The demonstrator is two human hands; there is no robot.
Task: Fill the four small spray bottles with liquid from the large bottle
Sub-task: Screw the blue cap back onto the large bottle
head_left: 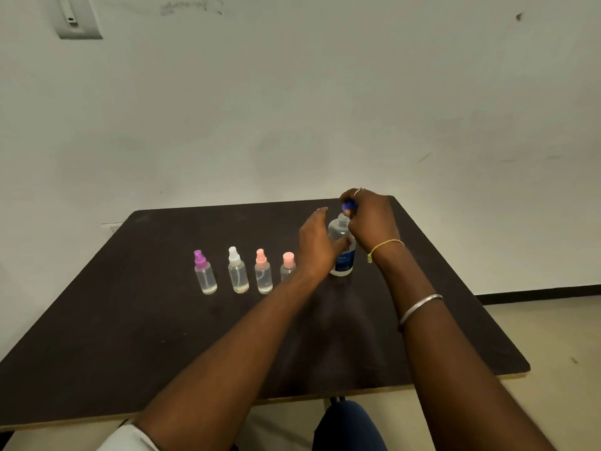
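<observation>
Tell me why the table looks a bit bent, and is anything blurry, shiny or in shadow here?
Head view: the wide-angle lens slightly bows the table edges. Head view: the light is dim and even, with only a faint shadow in front of the large bottle and no strong glare. Head view: the left hand, the right hand and the blue cap it pinches look slightly blurred.

Spray bottles (238, 275) left — large bottle (342, 263) right.

A thin gold chain (387, 244) circles the wrist of the right hand (370, 219), a plain silver bangle (419, 307) sits farther up the forearm, and a slim ring (357, 191) shows on one finger. A white sleeve (126, 437) edges the left arm, beside dark blue trousers (351, 428).
</observation>
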